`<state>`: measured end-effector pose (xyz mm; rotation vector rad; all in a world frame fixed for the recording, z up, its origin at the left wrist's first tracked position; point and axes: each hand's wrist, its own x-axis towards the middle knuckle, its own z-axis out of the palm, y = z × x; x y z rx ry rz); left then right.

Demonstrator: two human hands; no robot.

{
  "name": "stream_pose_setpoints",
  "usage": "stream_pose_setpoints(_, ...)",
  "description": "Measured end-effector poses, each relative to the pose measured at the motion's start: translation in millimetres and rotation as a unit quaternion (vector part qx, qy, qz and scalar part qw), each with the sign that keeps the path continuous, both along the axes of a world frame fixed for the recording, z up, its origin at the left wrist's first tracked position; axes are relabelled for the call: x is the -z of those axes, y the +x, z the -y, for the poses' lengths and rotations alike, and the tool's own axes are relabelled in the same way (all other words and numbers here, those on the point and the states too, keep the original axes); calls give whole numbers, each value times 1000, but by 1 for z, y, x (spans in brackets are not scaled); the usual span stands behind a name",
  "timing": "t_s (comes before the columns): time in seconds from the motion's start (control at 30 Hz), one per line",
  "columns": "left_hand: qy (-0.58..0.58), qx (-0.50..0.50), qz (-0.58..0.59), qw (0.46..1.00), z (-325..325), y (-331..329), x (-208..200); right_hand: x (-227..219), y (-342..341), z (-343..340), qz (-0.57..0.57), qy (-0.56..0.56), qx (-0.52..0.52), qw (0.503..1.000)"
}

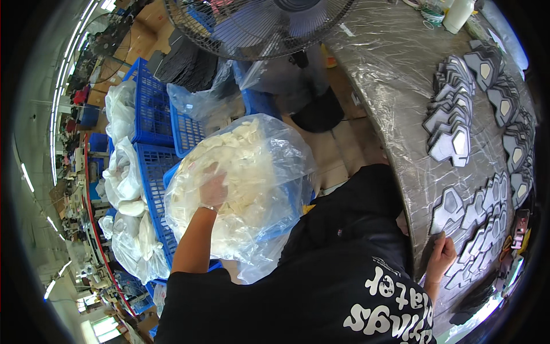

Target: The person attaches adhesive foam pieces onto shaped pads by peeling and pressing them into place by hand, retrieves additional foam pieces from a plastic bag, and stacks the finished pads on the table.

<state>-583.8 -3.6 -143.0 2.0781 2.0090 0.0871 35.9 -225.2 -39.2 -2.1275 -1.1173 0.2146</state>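
One clear plastic bag [292,149]: wide and crumpled, filled with loose cream pieces [246,195], over a blue crate [169,174] left of the worktop.
Left hand [213,189]: within the bag among the cream pieces, seen through film; its fingers are blurred, so I cannot tell whether they grip.
Right hand [442,257]: at the lower part of the worktop's left edge, fingers curled, thumb against them; whether it pinches something small, I cannot tell.
Nearest grey cut piece [448,209]: flat, its lower tip at the right fingertips; contact is unclear.
Worktop's left edge: curves down beside the person's lap, tiled floor [332,155] between its upper part and the bag.
Room for moving: a broad strip of surface runs between that edge and the grey pieces, narrowing toward the right hand.
Worktop [389,74]: grey-brown, under wrinkled, shiny film.
Overlapping rows of grey pieces [452,114]: toward the right edge, some with pale five-sided patches.
White bottle [458,14]: by the far edge.
Beyond the bag: a caged fan [260,28], a black bin [321,112] and a stack of dark sheets [186,63].
Left side: white plastic bags [121,172] against blue crates.
Room: long ceiling lights [57,103] over a crowded workshop.
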Motion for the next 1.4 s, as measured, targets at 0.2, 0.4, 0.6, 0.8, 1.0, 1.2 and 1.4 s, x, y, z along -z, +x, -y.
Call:
stream_pose_setpoints(0.2, 9, 142, 29, 989, 16, 19, -50, 4, 3, 1, -15, 4, -10, 1000)
stream_pose_setpoints(0.4, -246, -322, 634, 658, 16, 68, -106, 4, 4, 0, -5, 12, -9, 1000)
stream_pose_setpoints(0.6, -443, -180, 652, 589, 34, 168, -143, -13, -2, -1, -127, 8, 96, 987)
stream_pose_setpoints(0.8, -363, 128, 739, 553, 7, 348, -170, -104, -60, -45, -159, 110, -115, 974)
stream_pose_setpoints(1.0, -425, 311, 677, 514, 32, 481, -184, -117, -33, -47, -148, 190, -13, 970)
stream_pose_setpoints(1.2, -503, 281, 669, 470, 50, 532, -181, -95, 2, -18, -414, 342, 155, 829)
stream_pose_setpoints(1.4, -517, 216, 611, 559, 49, 545, -171, -87, 12, -6, -205, 311, 158, 914)
